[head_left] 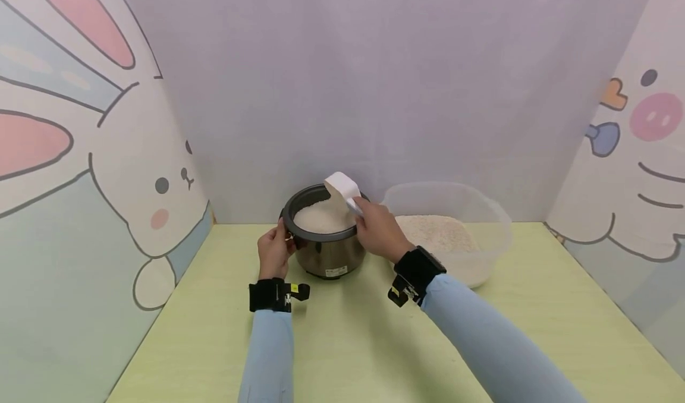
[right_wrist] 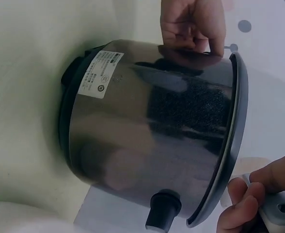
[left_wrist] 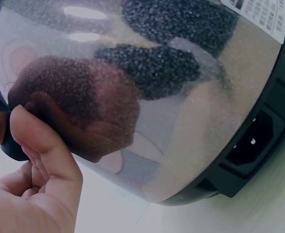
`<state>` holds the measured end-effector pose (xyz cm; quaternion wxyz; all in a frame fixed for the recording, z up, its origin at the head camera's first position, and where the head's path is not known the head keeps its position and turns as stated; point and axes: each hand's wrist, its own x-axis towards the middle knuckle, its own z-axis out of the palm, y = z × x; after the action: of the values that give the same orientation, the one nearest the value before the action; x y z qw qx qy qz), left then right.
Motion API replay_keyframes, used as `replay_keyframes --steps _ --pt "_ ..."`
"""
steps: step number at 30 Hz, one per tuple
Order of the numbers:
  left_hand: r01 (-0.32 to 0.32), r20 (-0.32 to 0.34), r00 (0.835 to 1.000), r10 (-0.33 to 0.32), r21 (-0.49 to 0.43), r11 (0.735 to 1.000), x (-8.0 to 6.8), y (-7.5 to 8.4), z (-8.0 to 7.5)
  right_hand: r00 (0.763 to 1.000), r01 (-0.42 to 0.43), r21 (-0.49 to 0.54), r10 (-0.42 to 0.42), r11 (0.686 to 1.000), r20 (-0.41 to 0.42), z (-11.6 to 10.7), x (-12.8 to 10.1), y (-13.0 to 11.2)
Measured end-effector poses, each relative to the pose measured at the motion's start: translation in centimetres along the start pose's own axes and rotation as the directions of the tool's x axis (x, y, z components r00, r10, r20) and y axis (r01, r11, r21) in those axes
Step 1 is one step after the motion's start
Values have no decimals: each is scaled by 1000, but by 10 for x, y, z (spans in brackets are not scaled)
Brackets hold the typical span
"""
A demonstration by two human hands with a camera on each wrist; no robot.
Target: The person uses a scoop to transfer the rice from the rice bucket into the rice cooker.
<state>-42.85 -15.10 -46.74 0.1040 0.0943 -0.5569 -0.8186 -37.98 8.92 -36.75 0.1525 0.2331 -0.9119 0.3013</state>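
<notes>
A dark, shiny rice cooker (head_left: 321, 257) stands on the table with its lid off, white rice (head_left: 318, 217) inside. At its left side, my left hand (head_left: 275, 251) grips the small black side handle (left_wrist: 12, 145) with thumb and fingers, close under the rim. My right hand (head_left: 379, 230) holds a white scoop (head_left: 345, 185) by its handle (right_wrist: 282, 211), above the cooker's right rim. The scoop is tilted with its mouth toward the pot, and rice seems to slide from it onto the rice below. In the right wrist view, a second side handle (right_wrist: 163, 211) shows on the cooker.
Right of the cooker stands a translucent plastic tub (head_left: 500, 236) with rice (head_left: 441, 232) in it, partly behind my right hand. A pale curtain (head_left: 374, 94) hangs behind the green table (head_left: 342, 343). Printed cartoon panels (head_left: 123, 201) flank both sides.
</notes>
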Motion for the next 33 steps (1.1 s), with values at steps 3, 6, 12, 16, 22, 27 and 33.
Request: replay_keyframes --steps 3,6,12,16,22,27,33 --pt "7 -3 1000 -7 9 1000 0 0 -1 1000 1 -75 0 997 20 -1 -3 3" --pt "12 -11 1000 -11 13 1000 0 0 0 999 11 -153 -3 988 49 -1 -6 6" --pt "5 -11 1000 -5 20 1000 0 0 0 996 66 -287 -45 956 78 0 -12 11" --pt "4 -16 1000 -3 16 1000 0 0 0 995 97 -320 -80 942 66 -1 -13 11" --pt "11 -16 1000 -11 23 1000 -1 0 0 993 112 -323 -116 940 6 2 -13 14" --pt "6 -16 1000 -5 37 999 -1 1 1 993 114 -319 -110 941 30 6 -16 19" --pt "10 -22 1000 -9 34 999 -1 1 1 984 162 -342 -179 926 -20 5 -15 18"
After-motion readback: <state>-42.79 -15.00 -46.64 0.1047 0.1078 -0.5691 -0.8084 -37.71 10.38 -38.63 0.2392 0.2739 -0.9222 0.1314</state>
